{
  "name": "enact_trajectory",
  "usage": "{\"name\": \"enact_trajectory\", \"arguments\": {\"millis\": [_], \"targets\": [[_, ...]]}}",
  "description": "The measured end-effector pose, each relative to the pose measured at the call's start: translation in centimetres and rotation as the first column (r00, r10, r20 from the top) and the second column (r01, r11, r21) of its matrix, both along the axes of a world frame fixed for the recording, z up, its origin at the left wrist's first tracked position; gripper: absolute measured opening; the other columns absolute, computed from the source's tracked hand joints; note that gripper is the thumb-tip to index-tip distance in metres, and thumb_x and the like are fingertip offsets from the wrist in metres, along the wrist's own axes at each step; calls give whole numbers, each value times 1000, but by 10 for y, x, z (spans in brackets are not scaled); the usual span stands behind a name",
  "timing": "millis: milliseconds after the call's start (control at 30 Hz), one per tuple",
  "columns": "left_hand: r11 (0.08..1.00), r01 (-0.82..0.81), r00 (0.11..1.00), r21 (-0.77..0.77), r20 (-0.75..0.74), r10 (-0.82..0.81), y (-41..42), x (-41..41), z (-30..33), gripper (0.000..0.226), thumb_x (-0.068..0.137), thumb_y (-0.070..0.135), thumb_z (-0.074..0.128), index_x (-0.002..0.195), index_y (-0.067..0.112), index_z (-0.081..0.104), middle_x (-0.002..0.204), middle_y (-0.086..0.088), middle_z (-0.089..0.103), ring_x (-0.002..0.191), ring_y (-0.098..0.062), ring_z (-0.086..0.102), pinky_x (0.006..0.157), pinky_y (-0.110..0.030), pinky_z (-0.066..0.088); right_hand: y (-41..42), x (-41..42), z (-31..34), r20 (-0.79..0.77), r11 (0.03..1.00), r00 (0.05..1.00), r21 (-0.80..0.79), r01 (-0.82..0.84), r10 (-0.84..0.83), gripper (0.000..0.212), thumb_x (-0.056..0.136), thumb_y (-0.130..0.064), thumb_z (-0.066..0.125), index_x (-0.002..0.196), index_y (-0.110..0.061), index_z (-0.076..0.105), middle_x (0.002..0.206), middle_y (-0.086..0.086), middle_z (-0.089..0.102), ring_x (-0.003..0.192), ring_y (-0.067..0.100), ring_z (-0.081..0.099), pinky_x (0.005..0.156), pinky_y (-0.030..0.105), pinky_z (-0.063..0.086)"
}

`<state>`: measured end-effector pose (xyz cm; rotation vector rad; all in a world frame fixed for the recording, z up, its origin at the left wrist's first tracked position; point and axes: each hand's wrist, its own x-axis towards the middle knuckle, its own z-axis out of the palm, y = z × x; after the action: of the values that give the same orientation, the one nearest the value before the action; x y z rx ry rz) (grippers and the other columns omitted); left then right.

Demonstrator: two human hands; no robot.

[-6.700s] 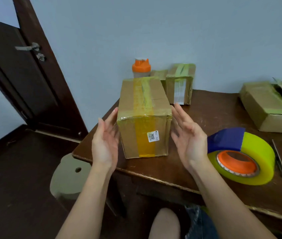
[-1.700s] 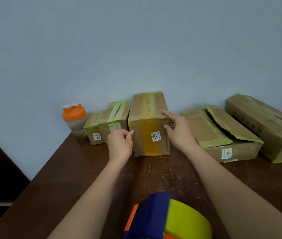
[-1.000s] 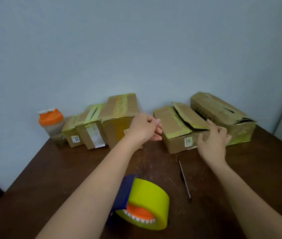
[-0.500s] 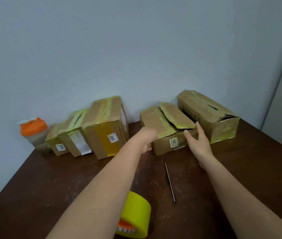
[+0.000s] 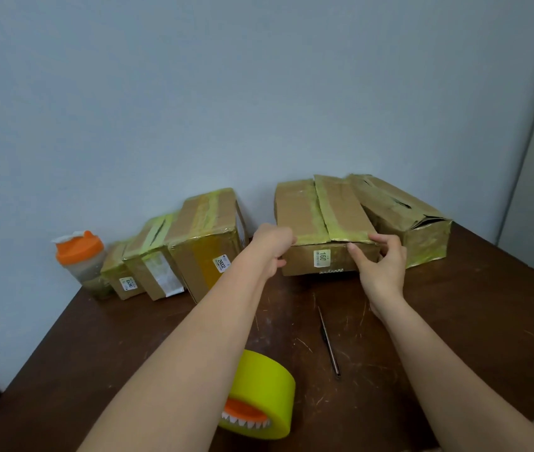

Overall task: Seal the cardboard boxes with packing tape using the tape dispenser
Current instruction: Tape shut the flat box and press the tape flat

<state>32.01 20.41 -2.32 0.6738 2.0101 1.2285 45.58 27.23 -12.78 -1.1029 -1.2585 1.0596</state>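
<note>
Cardboard boxes line the back of the table [image 5: 454, 321] against the wall. The unsealed box [image 5: 321, 223], right of centre, is the one in hand: its two top flaps meet unevenly, one edge riding above the other. The left hand [image 5: 270, 247] grips its near left corner, fingers curled round the edge; the right hand [image 5: 381, 265] pinches its near right corner, thumb on the front face and fingers over the top.

Risks, biggest first. If the box is dragged forward, it may scrape the dented box [image 5: 402, 220] touching its right side and shift it toward the table's far edge. The raised flap looks likely to spring up once the hands let go, so tape laid over it could wrinkle or bridge the seam. The tape dispenser [image 5: 260, 396], with its yellow roll and toothed cutter, lies near the front edge under the left forearm; an elbow could knock it off. The pen [image 5: 328, 340] lies in the path of a box pulled straight back.

Writing: the held box's white sticker reads "160"; the tall sealed box [image 5: 208, 243] to the left shows "2002"; the smallest box [image 5: 122, 275] carries a sticker I cannot read surely. An orange-lidded shaker bottle [image 5: 80, 259] bears no legible text.
</note>
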Motion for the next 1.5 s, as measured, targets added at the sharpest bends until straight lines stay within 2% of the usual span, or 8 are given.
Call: {"name": "enact_trajectory", "arguments": {"millis": [433, 567, 700, 867, 1200, 1333, 1433, 1500], "targets": [[940, 46, 777, 337, -604, 178, -102, 12, 44, 69, 82, 27, 78, 140, 18, 43, 138, -2, 43, 128, -20, 45, 106, -31, 36, -83, 13, 83, -91, 937, 995, 348, -14, 49, 15, 89, -33, 67, 99, -29, 56, 112, -5, 46, 108, 15, 54, 99, 48, 47], [927, 13, 730, 374, -637, 247, -158, 1, 52, 63, 87, 31, 72, 142, 18, 45, 135, -2, 42, 127, -20, 46, 99, -25, 34, -122, -5, 103, -153, 939, 970, 315, -134, 190, 12, 87, -49, 60, 87, -38, 56, 107, -21, 43, 108, 12, 53, 93, 49, 52], [924, -64, 700, 377, -643, 311, -220, -15, 53, 61, 89, 31, 70, 143, 18, 44, 135, -3, 42, 125, -18, 46, 93, -22, 31, -165, -32, 117, -113, 916, 968, 365, -169, 223, 15, 89, -28, 67, 89, -16, 57, 106, -1, 48, 92, -13, 48, 78, 2, 37], [888, -221, 725, 402, -541, 426, -297, -41, 47, 66, 81, 31, 79, 138, 21, 48, 132, -1, 42, 118, -16, 48, 106, -38, 43, -219, -75, 121, -36, 893, 943, 333, -302, 332, 15, 84, -26, 70, 86, -19, 57, 107, 0, 49, 92, 2, 53, 83, 21, 42], [937, -347, 906, -40, -272, 324, -406, -88, -5, 108, 61, 32, 92, 150, 24, 31, 147, -5, 34, 125, -26, 47, 96, -46, 53, -295, -145, 76, 311, 743, 744, 150, -652, 591, 7, 91, -19, 60, 96, -18, 56, 109, 4, 43, 80, 9, 47, 78, 29, 43], [936, -256, 925, -243, -342, 164, -415, -91, -30, 79, 76, 49, 77, 142, 19, 45, 141, -2, 45, 102, -19, 62, 76, -29, 58, -298, -161, 39, 487, 709, 636, 47, -703, 598, 6, 96, -22, 54, 100, -19, 56, 117, 7, 47, 91, 16, 49, 85, 33, 47], [902, -271, 784, -337, -621, 4, -414, -96, -45, 38, 89, 60, 54, 89, 23, 63, 88, 4, 60, 68, -15, 58, 60, -26, 45, -292, -163, 19, 616, 688, 521, -46, -724, 590, 12, 97, -20, 52, 105, -16, 61, 120, 9, 55, 99, 18, 51, 80, 28, 43], [922, -301, 638, -243, -770, 5, -405, -103, -55, 32, 94, 54, 52, 93, 25, 66, 99, 1, 64, 88, -17, 62, 76, -33, 51, -290, -164, 15, 676, 676, 472, -52, -735, 566, 16, 98, -19, 52, 106, -15, 64, 121, 9, 58, 104, 20, 52, 79, 27, 41]]}}
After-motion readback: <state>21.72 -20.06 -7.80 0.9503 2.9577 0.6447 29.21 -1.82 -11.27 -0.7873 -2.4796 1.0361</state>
